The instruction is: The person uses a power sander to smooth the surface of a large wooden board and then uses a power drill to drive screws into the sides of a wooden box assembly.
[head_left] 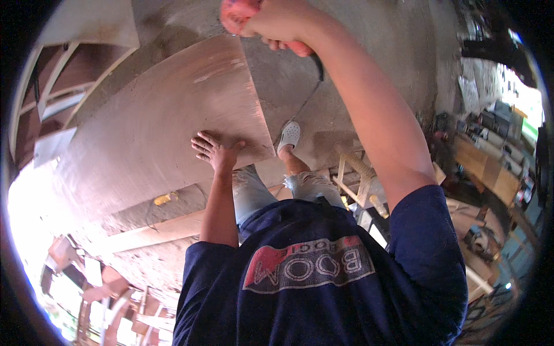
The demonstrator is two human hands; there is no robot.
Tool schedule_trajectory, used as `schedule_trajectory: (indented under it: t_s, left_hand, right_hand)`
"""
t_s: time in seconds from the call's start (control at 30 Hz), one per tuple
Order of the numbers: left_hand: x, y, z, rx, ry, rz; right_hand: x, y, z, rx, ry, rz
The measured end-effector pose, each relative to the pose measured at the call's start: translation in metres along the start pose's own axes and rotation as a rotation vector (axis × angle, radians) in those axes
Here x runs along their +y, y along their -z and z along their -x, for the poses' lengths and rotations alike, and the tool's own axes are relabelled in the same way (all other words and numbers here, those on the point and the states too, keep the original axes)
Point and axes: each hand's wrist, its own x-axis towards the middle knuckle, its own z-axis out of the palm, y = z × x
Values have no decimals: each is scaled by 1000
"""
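Note:
A large brown wood panel stretches from the middle of the view to the left, its straight edge facing right. My left hand lies flat on it near the close corner, fingers spread. At the panel's far corner my right hand is wrapped round a red corded power tool. The tool is partly cut off by the upper rim, and its working end cannot be made out. From its grip a black cord runs down toward my shoe.
At upper left stands an open wooden frame. A yellow tool and a long board lie below the panel. My light clog is beside the panel's corner. Wood scraps crowd the lower left; a cluttered wooden bench stands at right.

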Motion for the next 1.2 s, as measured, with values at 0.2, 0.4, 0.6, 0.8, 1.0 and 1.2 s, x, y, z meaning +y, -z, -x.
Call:
schedule_trajectory:
  t_s: [0.2,0.4,0.6,0.8,1.0,1.2]
  left_hand:
    - [-15,-18,-13,-16,23,-7]
    - [-12,-16,-14,-16,-1,-22]
    - [-19,-20,-15,45,2,-3]
    - [-10,-15,-11,13,-4,-7]
    - [-11,-8,-8,-2,11,25]
    - [-10,-11,-5,35,-3,45]
  right_hand:
    - [39,-13,-18,145,142,-389]
    - [52,-10,-14,106,154,-333]
    - [46,-15,-19,121,243,-324]
    - [47,-25,-38,136,219,-295]
    - [34,-19,-31,30,152,-227]
    - [35,-14,-29,31,131,-273]
